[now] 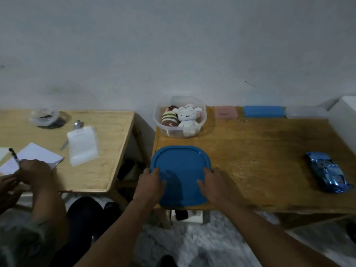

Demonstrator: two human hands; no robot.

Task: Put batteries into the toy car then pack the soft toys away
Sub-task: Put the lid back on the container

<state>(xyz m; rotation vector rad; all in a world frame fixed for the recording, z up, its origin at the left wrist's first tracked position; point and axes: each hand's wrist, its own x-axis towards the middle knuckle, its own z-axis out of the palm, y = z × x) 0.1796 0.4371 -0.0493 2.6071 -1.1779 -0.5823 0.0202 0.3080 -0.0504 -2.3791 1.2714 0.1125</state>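
At the near edge of the table, the left hand and right hand are laid flat on the blue lid, fingers outstretched; open wood is seen toward the toy car.

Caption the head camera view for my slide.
Left hand and right hand rest on the blue lid, near the clear tub of soft toys; toy car aside.
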